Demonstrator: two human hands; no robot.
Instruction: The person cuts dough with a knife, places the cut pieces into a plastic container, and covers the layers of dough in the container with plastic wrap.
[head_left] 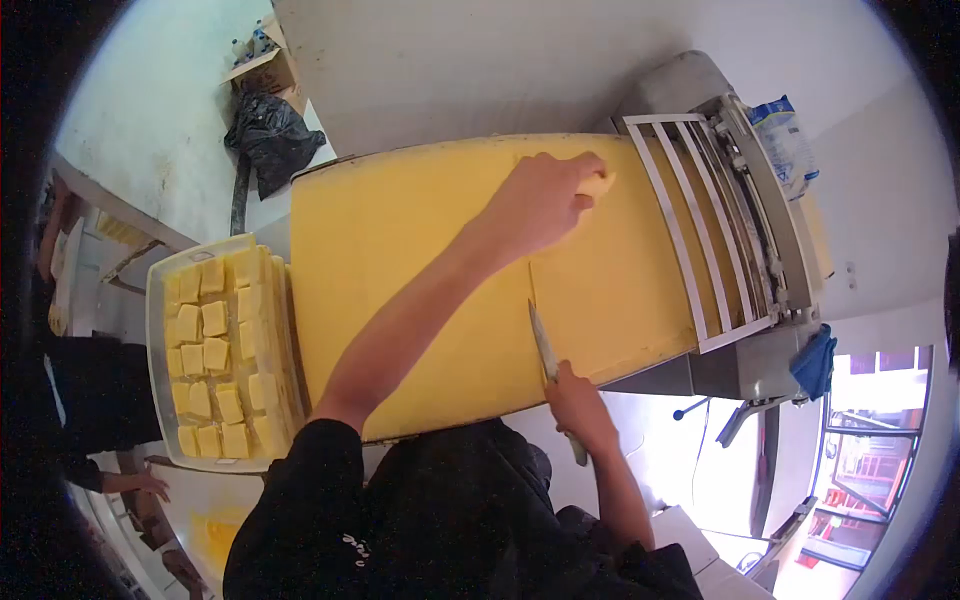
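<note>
A wide yellow dough sheet (420, 210) covers the machine's bed, with a short cut line near its middle. My left hand (545, 200) reaches over the far part of the sheet, its fingers curled round a small pale yellow piece (597, 185) that looks like dough. In my right hand (580, 405), at the sheet's near edge, is a knife (541, 338). Its handle shows below my fist, and its blade points away from me over the dough, the tip close to the lower end of the cut line.
A clear bin (205, 462) of yellow dough blocks stands left of the sheet. A metal slatted guard (668, 200) crosses its right end. Blue cloth (815, 362) hangs at the machine's right. Another person's hand (150, 484) shows at lower left. A black bag (268, 135) lies behind.
</note>
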